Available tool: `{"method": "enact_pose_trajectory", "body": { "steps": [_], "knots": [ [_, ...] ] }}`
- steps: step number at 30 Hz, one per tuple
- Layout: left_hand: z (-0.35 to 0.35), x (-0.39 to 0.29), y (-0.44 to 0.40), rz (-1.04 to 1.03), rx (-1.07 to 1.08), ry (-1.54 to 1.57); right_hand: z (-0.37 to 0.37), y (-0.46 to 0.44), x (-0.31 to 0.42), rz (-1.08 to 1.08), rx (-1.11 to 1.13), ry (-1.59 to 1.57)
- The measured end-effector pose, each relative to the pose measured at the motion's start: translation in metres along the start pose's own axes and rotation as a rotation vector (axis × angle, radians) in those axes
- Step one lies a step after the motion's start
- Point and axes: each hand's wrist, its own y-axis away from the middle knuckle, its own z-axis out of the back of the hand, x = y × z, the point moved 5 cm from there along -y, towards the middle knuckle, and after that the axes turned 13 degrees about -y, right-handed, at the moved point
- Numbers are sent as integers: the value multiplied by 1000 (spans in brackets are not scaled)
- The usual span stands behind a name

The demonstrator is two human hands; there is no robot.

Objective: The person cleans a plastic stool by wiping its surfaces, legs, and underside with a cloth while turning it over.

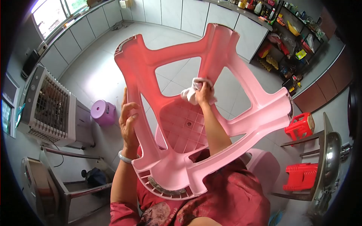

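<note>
A large pink plastic stool [171, 56] is held upside down in front of me, its legs pointing up and toward the camera. Grey dirt shows on the foot of the nearest leg. My left hand [129, 122], with a pale bangle on the wrist, is wrapped round the leg on the left side. Inside the stool, my right hand [204, 93] presses a white cloth [193, 90] against the base of the far leg. Part of the cloth is hidden under the fingers. Below them lies the gridded underside of the seat [184, 128].
A purple stool [103, 112] stands on the tiled floor at left, beside an air cooler [49, 105]. Red stools [299, 127] are at right near a round metal-edged table [332, 158]. Cabinets [162, 13] line the back, with a loaded shelf [288, 41] at right.
</note>
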Motion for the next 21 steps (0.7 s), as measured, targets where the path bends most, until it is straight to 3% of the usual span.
{"method": "enact_pose_trajectory", "body": {
  "steps": [1,3,7,9,12,15,19,21],
  "knots": [
    [1,1,1,10,-5,-18,-14,-4,-28,-157,0,-151],
    [-2,0,-1,39,3,-27,20,-22,28,-224,37,-194],
    [-2,-3,1,61,6,-44,94,-73,141,76,-373,-840],
    [-3,-9,-1,34,-22,-60,122,-98,186,419,-412,-807],
    [-1,-5,-4,67,50,-6,111,-124,206,606,-311,-145],
    [0,-7,-4,48,62,-41,69,-117,162,487,-220,215],
    [-1,0,-1,79,47,-28,64,-96,156,484,-363,-121],
    [-1,10,1,77,60,-17,80,-100,179,519,-406,110]
  ]
}}
